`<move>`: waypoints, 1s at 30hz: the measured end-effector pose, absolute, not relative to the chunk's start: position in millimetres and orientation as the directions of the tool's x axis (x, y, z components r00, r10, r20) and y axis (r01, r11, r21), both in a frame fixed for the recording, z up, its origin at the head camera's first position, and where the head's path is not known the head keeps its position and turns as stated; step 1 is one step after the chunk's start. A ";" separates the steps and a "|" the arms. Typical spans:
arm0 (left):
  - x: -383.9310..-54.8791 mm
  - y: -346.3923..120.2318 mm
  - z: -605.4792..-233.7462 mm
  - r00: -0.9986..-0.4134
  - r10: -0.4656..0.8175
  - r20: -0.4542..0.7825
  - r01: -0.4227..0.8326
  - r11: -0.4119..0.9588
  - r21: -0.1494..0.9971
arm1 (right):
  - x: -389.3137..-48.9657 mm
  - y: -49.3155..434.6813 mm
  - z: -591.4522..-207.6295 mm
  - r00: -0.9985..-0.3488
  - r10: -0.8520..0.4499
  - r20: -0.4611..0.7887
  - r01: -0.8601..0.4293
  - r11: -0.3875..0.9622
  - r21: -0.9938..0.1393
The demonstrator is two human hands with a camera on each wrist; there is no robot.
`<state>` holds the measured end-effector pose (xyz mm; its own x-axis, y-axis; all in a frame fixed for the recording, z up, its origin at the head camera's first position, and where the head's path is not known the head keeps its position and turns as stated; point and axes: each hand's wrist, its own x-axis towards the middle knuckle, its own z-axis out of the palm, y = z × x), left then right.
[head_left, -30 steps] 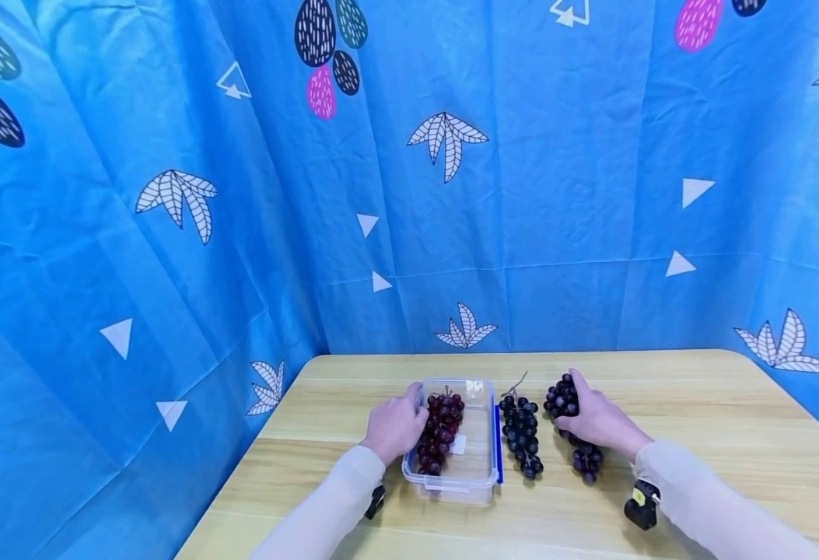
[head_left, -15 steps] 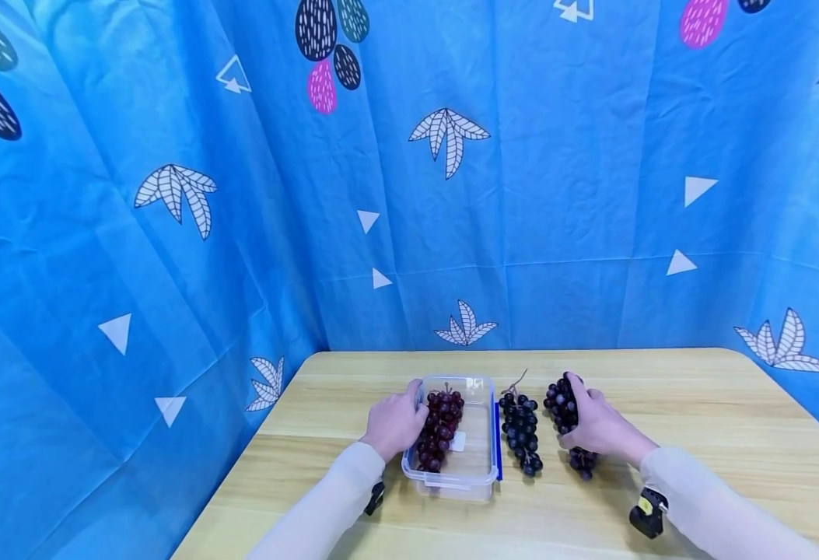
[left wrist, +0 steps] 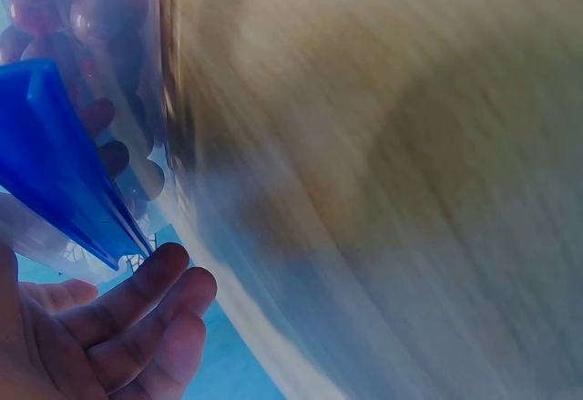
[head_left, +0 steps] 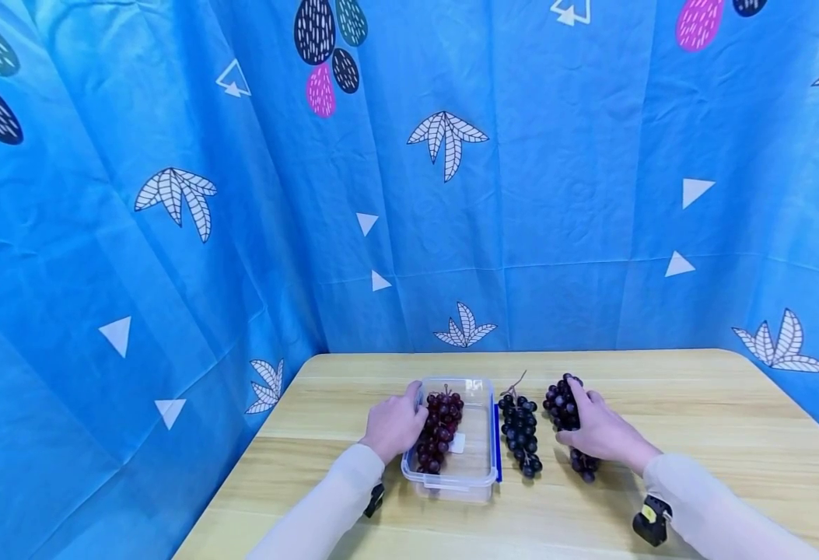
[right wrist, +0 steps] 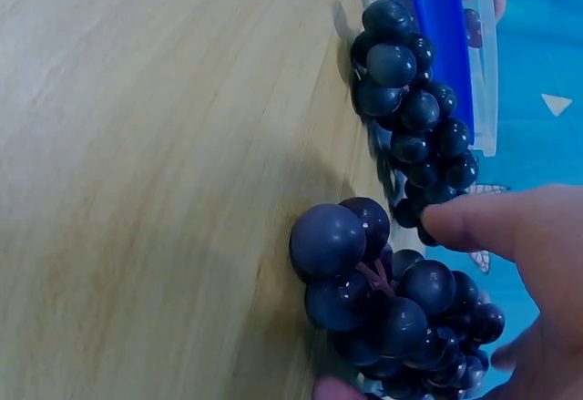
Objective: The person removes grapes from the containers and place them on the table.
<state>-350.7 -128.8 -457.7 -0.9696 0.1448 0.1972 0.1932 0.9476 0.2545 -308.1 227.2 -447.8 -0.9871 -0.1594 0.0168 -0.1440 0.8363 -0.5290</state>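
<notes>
My left hand point(head_left: 393, 424) grips the left rim of a clear plastic container point(head_left: 481, 435), and its fingertips show beside a blue latch flap point(left wrist: 59, 158) in the left wrist view. Inside the container, along its left side, lies a bunch of red grapes point(head_left: 439, 435). My right hand point(head_left: 601, 428) lies over a bunch of dark grapes point(head_left: 561, 400) on the table. Its thumb is stretched out and stands off these grapes point(right wrist: 401, 323) in the right wrist view, and the palm hides the bunch's middle from above.
Between the container and my right hand lies another bunch of dark grapes point(head_left: 519, 432), its stem pointing away. A second blue flap point(head_left: 498, 443) hangs at the container's right side. Blue patterned cloth point(head_left: 556, 295) rises behind the wooden table point(head_left: 717, 435).
My right hand has shifted slightly right and toward me over the dark grapes, whose near end has moved a little. My left hand and the container have stayed in place.
</notes>
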 end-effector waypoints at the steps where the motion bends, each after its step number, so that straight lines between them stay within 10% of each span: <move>1: -350.7 -128.7 -457.7 -0.969 0.145 0.198 0.194 0.947 0.254 | -308.0 227.7 -448.3 -0.988 -0.155 0.021 -0.143 0.842 -0.520; 30: -350.3 -128.7 -458.0 -0.969 0.140 0.203 0.193 0.942 0.273 | -298.0 217.8 -436.8 -0.965 -0.153 0.213 -0.216 0.925 -0.312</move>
<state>-350.3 -128.7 -458.0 -0.9692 0.1398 0.2028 0.1931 0.9424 0.2731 -298.0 217.8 -436.8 -0.9650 -0.1532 0.2127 -0.2157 0.9252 -0.3121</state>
